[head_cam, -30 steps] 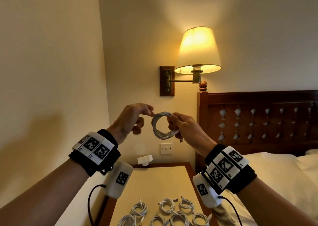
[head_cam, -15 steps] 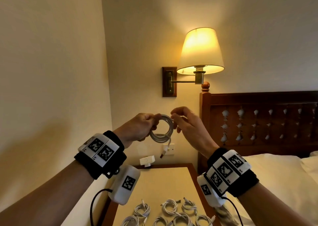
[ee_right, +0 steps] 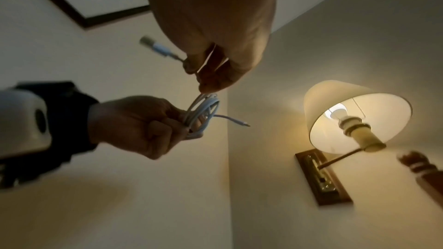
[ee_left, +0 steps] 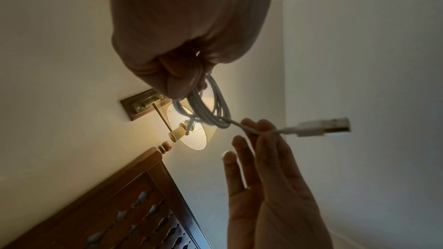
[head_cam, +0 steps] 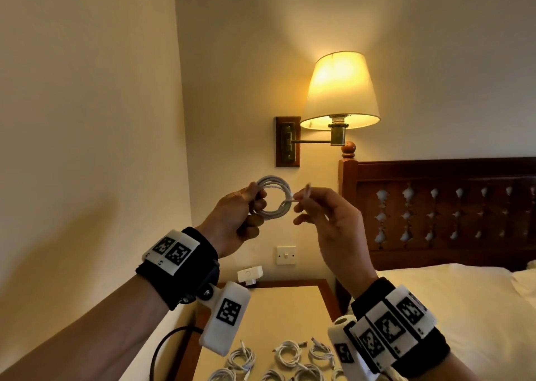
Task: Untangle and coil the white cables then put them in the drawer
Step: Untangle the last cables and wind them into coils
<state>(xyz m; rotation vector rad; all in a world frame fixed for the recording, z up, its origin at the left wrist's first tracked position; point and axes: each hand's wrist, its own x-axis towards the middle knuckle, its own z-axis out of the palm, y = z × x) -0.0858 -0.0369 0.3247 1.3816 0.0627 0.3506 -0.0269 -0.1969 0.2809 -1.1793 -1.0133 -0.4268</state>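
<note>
While coiled white cables [head_cam: 287,354] lie in small rings on the smooth tan nightstand [head_cam: 290,308] below, the left hand [head_cam: 232,221] grips a round looped cable [head_cam: 274,196] mid-air; the right hand [head_cam: 333,224] pinches its free end by the USB plug [ee_left: 323,126], other fingers relaxed. Beyond glows a cone-shaded wall lamp [head_cam: 339,90].

A lit wall lamp [head_cam: 340,90] glows beside the wooden headboard [head_cam: 441,206].

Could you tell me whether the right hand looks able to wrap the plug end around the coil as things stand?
Probably yes: the right hand pinches the plug end beside the coil, which the left hand grips on its far side.
</note>
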